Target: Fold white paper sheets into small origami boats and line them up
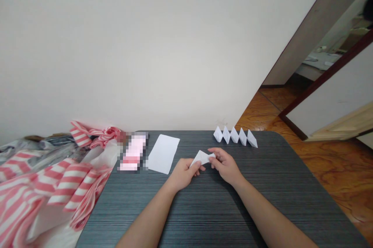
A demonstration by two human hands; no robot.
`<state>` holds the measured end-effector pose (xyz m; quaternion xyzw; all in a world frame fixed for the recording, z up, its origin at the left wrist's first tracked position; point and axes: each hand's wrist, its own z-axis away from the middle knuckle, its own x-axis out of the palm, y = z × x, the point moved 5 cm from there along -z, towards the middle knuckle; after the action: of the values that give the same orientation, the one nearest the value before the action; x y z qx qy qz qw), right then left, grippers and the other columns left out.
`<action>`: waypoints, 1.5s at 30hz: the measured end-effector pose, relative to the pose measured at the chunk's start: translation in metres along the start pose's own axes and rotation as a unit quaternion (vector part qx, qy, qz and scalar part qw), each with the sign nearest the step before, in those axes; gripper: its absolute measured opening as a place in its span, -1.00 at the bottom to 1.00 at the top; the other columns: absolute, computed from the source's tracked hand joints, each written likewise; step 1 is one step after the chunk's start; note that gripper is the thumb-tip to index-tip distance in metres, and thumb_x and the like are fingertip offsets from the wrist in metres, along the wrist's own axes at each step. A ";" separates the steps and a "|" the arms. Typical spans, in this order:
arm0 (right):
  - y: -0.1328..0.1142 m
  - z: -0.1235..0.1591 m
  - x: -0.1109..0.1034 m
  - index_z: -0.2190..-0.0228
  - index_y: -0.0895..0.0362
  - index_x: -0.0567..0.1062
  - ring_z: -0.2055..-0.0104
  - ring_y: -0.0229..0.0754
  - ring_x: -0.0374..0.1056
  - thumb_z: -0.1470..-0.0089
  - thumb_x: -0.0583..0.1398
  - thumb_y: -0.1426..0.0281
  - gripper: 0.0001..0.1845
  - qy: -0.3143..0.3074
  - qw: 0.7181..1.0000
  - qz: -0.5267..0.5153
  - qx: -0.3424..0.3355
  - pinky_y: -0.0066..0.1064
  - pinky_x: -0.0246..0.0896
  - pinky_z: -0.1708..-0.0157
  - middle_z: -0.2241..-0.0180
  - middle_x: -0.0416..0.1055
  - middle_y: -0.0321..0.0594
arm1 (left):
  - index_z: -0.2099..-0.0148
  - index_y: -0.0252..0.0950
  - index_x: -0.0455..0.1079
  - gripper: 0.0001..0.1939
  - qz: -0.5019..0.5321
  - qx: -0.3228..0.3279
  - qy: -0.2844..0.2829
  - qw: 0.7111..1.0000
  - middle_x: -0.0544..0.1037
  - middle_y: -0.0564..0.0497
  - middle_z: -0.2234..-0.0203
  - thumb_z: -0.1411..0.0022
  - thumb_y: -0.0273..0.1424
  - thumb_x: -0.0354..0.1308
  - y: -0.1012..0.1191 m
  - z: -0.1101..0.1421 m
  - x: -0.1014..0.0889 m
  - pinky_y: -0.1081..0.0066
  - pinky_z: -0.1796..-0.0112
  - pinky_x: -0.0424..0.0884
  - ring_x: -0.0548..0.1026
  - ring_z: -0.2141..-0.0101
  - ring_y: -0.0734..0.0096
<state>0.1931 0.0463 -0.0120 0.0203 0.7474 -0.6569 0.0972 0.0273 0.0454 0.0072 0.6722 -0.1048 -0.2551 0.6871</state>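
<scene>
A small piece of folded white paper (pixel 201 156) is held between my two hands, just above the dark table. My left hand (pixel 186 171) pinches its left corner, thumb on top and fingers curled beneath. On the other side, my right hand (pixel 225 164) grips the right end between thumb and fingers. The paper has a raised peak in the middle and a narrower tip toward the right. Beyond my right hand stands a row of several folded white paper shapes (pixel 234 135), pointed at top and bottom. A stack or sheet of plain white paper (pixel 164 154) lies to the left of my left hand.
The dark, wood-grained table (pixel 192 217) has rounded far corners and meets a white wall (pixel 163 54). A blurred-out pink rectangular item (pixel 134 153) lies at its left edge. Red-and-white striped cloth (pixel 70 178) is heaped beside the table. Wooden floor (pixel 329 166) shows at right.
</scene>
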 end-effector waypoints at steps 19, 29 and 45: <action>-0.003 0.001 0.002 0.24 0.11 0.33 0.47 -0.24 0.31 -0.05 0.17 0.30 -0.77 -0.009 0.999 0.039 -0.028 -0.41 0.21 0.47 0.41 0.39 -0.23 | 0.27 -0.38 0.43 -0.63 0.048 -0.005 0.048 0.998 0.43 0.01 0.59 -0.21 -0.18 -0.02 -0.003 -0.002 -0.003 0.52 0.52 0.28 0.35 0.58 0.52; -0.015 0.002 0.005 0.45 0.11 0.24 0.35 -0.24 0.29 -0.06 0.16 0.37 -0.84 -0.037 0.997 0.033 -0.062 -0.43 0.22 0.40 0.28 0.35 -0.19 | 0.28 -0.36 0.43 -0.65 0.005 0.008 0.036 0.999 0.44 0.01 0.56 -0.23 -0.20 -0.06 0.000 -0.001 -0.003 0.51 0.49 0.28 0.37 0.55 0.51; -0.011 0.000 0.005 0.36 0.13 0.39 0.39 -0.24 0.28 -0.10 0.12 0.39 -0.92 -0.043 0.992 0.109 -0.046 -0.44 0.16 0.41 0.39 0.35 -0.24 | 0.23 -0.35 0.43 -0.66 -0.017 0.007 0.035 0.999 0.44 0.02 0.55 -0.24 -0.22 -0.07 -0.003 -0.001 -0.003 0.51 0.46 0.31 0.38 0.53 0.51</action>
<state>0.1868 0.0445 -0.0022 0.0690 0.7653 -0.6073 0.2017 0.0248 0.0476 0.0045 0.6871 -0.0709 -0.2425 0.6812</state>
